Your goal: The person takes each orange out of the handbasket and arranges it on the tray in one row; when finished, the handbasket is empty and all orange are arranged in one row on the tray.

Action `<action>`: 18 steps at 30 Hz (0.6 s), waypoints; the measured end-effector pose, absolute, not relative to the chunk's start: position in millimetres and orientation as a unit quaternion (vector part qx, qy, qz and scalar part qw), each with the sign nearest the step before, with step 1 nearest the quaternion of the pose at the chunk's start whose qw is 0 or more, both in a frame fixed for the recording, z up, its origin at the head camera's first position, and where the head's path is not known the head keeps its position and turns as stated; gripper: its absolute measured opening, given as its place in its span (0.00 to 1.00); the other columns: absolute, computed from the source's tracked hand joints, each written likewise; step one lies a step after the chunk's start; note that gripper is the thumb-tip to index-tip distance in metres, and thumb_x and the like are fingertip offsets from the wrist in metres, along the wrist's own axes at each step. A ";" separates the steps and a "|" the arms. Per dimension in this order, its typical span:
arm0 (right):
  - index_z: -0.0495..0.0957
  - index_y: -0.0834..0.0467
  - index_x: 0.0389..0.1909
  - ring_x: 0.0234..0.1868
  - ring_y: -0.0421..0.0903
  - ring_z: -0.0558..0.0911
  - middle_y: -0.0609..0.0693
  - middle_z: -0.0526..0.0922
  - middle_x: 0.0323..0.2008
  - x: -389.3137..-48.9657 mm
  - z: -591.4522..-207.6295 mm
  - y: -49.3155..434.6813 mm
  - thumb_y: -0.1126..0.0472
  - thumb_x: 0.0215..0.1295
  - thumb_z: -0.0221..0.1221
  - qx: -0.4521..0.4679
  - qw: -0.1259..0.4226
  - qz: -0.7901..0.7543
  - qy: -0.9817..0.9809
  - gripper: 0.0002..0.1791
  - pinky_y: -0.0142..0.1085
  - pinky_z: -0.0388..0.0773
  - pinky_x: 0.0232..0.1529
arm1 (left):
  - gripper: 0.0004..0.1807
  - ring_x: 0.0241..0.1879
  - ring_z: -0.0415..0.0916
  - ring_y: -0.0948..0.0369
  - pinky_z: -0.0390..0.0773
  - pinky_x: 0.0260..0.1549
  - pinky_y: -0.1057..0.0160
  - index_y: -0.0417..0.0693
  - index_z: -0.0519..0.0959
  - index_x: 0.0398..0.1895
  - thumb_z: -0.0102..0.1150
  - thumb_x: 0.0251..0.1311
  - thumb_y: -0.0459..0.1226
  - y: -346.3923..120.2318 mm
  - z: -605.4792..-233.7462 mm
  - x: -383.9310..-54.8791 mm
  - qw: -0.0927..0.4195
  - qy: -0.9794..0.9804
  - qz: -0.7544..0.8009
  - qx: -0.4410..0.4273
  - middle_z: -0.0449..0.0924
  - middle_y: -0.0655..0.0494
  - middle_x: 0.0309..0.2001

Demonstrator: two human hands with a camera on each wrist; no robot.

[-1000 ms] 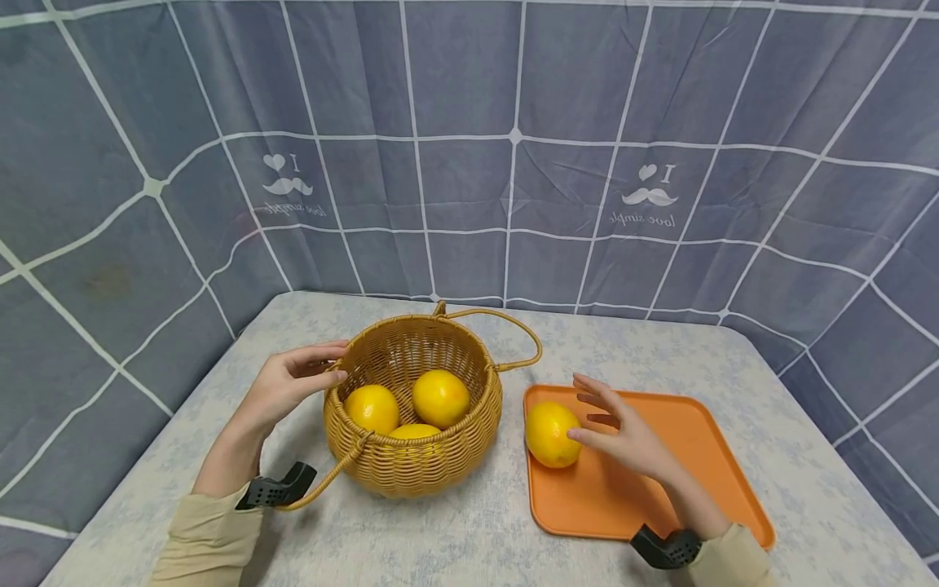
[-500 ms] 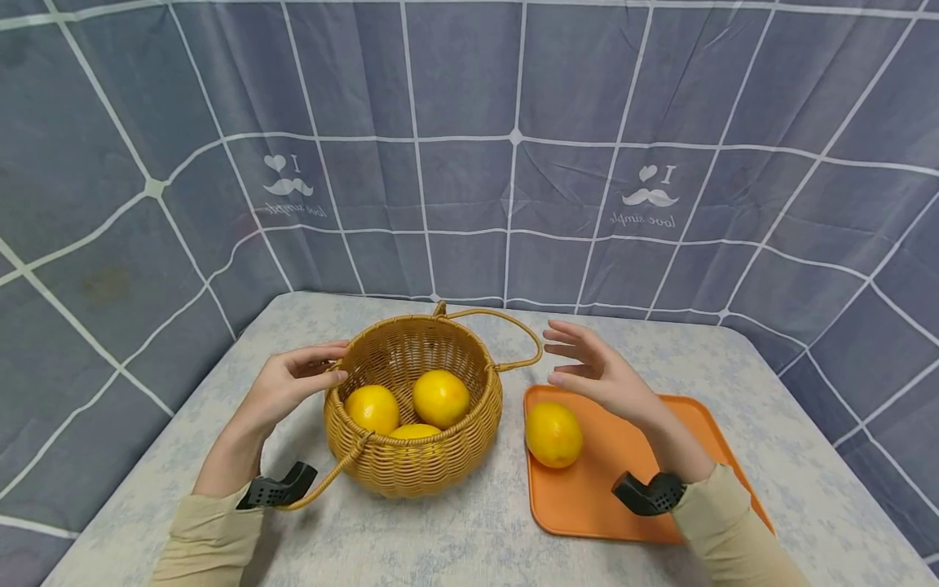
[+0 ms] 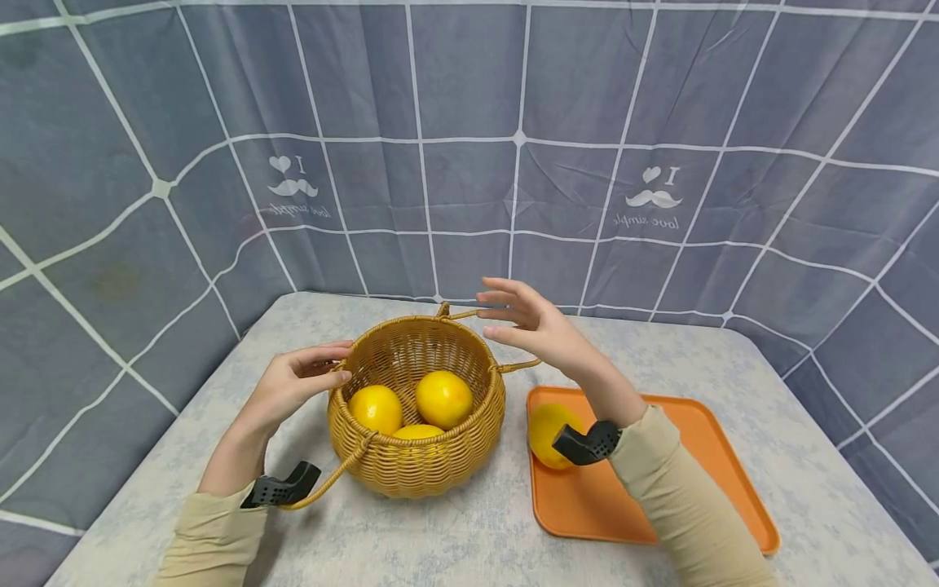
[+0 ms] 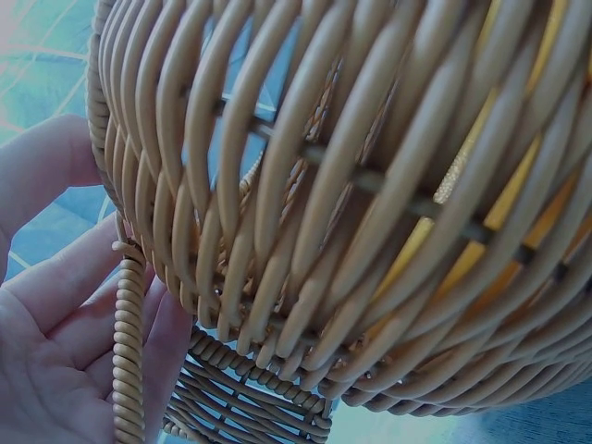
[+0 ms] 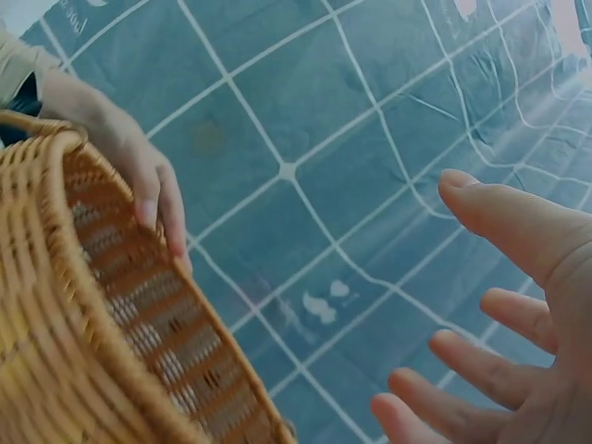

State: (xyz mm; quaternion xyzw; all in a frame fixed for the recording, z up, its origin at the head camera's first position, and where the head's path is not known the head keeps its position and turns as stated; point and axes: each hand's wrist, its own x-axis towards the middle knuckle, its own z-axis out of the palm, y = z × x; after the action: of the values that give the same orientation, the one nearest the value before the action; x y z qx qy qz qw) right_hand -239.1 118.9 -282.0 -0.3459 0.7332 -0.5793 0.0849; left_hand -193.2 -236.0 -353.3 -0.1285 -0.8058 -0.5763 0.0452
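A round wicker basket with two loop handles stands left of the middle, tilted toward me. Inside it lie several yellow lemons. My left hand holds the basket's left rim, its thumb at the edge; in the left wrist view the near handle crosses in front of the fingers. Above the far right handle hovers my right hand, fingers spread loosely and nothing in them. One more lemon sits on the orange tray, partly hidden by the right wrist camera.
The tray lies to the right of the basket on a pale patterned tablecloth. A blue-grey checked curtain closes off the back and both sides. Each wrist carries a black camera.
From beside the lemon on the tray, my right hand has moved left and away from me to the basket's far right handle. The left hand, basket and fruit stay put.
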 end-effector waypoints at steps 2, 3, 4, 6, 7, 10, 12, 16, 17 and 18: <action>0.60 0.48 0.69 0.62 0.53 0.69 0.53 0.67 0.64 -242.9 -279.6 107.7 0.56 0.63 0.61 -0.342 0.095 -0.593 0.723 0.34 0.45 0.69 0.59 | 0.22 0.50 0.73 0.71 0.73 0.47 0.74 0.32 0.76 0.53 0.64 0.57 0.36 -235.7 -353.7 -193.6 0.047 -0.806 -0.575 -0.129 0.73 0.47 0.59; 0.60 0.47 0.68 0.61 0.52 0.70 0.52 0.68 0.63 -244.6 -278.6 101.9 0.55 0.63 0.61 -0.339 0.099 -0.599 0.718 0.33 0.44 0.70 0.58 | 0.22 0.50 0.73 0.71 0.73 0.47 0.74 0.32 0.76 0.52 0.64 0.57 0.36 -235.5 -353.7 -193.7 0.048 -0.807 -0.575 -0.129 0.73 0.46 0.59; 0.61 0.48 0.68 0.61 0.52 0.71 0.51 0.69 0.63 -246.5 -277.9 96.1 0.56 0.63 0.62 -0.338 0.103 -0.607 0.712 0.33 0.43 0.70 0.58 | 0.22 0.50 0.73 0.71 0.73 0.47 0.74 0.32 0.76 0.52 0.64 0.57 0.36 -235.3 -353.8 -193.8 0.048 -0.807 -0.575 -0.129 0.73 0.45 0.59; 0.63 0.48 0.67 0.59 0.51 0.73 0.50 0.70 0.61 -250.4 -277.2 84.4 0.57 0.62 0.62 -0.336 0.111 -0.622 0.698 0.32 0.42 0.72 0.56 | 0.22 0.50 0.73 0.71 0.73 0.47 0.74 0.32 0.76 0.53 0.64 0.57 0.36 -234.9 -353.5 -193.7 0.047 -0.808 -0.574 -0.128 0.73 0.45 0.59; 0.63 0.49 0.66 0.58 0.50 0.74 0.50 0.70 0.61 -252.4 -277.3 78.5 0.58 0.63 0.61 -0.337 0.113 -0.630 0.690 0.31 0.42 0.73 0.55 | 0.22 0.50 0.73 0.71 0.73 0.47 0.74 0.32 0.76 0.53 0.64 0.57 0.36 -234.7 -353.2 -193.5 0.047 -0.808 -0.574 -0.127 0.73 0.46 0.59; 0.65 0.51 0.66 0.56 0.50 0.76 0.52 0.71 0.60 -257.2 -277.9 60.1 0.62 0.64 0.59 -0.337 0.121 -0.656 0.664 0.29 0.45 0.73 0.54 | 0.22 0.50 0.73 0.71 0.73 0.47 0.74 0.32 0.76 0.53 0.64 0.57 0.36 -234.0 -352.0 -192.5 0.044 -0.805 -0.578 -0.126 0.72 0.44 0.59; 0.65 0.53 0.65 0.55 0.51 0.76 0.53 0.71 0.60 -260.0 -279.0 48.4 0.64 0.64 0.58 -0.335 0.131 -0.674 0.646 0.28 0.50 0.72 0.55 | 0.22 0.50 0.73 0.70 0.72 0.47 0.74 0.32 0.76 0.53 0.64 0.57 0.35 -233.3 -351.3 -192.0 0.043 -0.804 -0.580 -0.124 0.72 0.44 0.60; 0.66 0.54 0.64 0.55 0.51 0.76 0.57 0.70 0.60 -265.8 -283.6 27.4 0.65 0.64 0.58 -0.324 0.145 -0.696 0.624 0.27 0.55 0.67 0.58 | 0.22 0.51 0.73 0.69 0.72 0.47 0.74 0.33 0.76 0.54 0.64 0.58 0.35 -232.3 -350.0 -191.3 0.041 -0.803 -0.581 -0.124 0.71 0.42 0.60; 0.66 0.54 0.64 0.55 0.51 0.76 0.58 0.70 0.61 -268.0 -285.8 23.2 0.64 0.64 0.59 -0.325 0.147 -0.696 0.623 0.27 0.54 0.67 0.58 | 0.22 0.51 0.73 0.68 0.72 0.47 0.74 0.33 0.76 0.54 0.64 0.58 0.35 -232.3 -349.9 -191.3 0.041 -0.804 -0.581 -0.124 0.71 0.42 0.60; 0.66 0.54 0.64 0.55 0.50 0.76 0.58 0.70 0.61 -269.8 -288.0 19.1 0.64 0.63 0.59 -0.324 0.147 -0.697 0.623 0.27 0.54 0.67 0.58 | 0.22 0.51 0.73 0.68 0.72 0.48 0.74 0.33 0.76 0.54 0.64 0.58 0.35 -232.3 -349.7 -191.1 0.040 -0.804 -0.580 -0.123 0.71 0.42 0.60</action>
State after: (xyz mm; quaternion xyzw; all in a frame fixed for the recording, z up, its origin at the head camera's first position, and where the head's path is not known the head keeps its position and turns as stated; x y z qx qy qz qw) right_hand -269.8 19.1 -288.0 -0.3237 0.6226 -0.6970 0.1474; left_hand -191.1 -232.3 -349.7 -0.1231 -0.8043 -0.5799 0.0402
